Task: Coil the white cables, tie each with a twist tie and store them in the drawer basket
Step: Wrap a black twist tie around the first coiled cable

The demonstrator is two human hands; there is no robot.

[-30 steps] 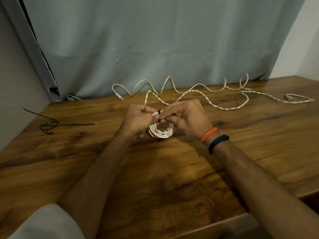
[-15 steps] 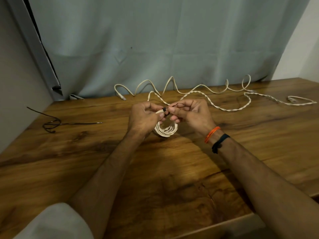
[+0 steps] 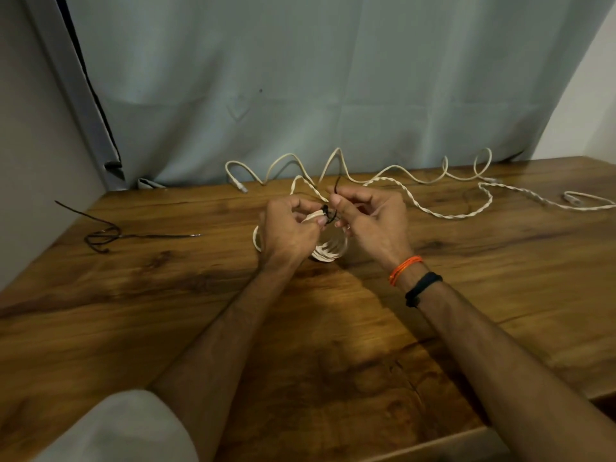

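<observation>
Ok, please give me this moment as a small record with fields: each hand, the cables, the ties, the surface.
left hand: grips the coiled cable
right hand: pinches the black twist tie wrapped round the coil
loose cables: uncoiled, at the back of the table
spare ties: dark wire, far left, untouched
table: wood
drawer basket: not in view

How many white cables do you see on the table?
3, as far as I can tell: a coil held in both hands, a smooth wavy cable by the curtain, and a twisted cable to the right. Overlaps may mislead.
</observation>
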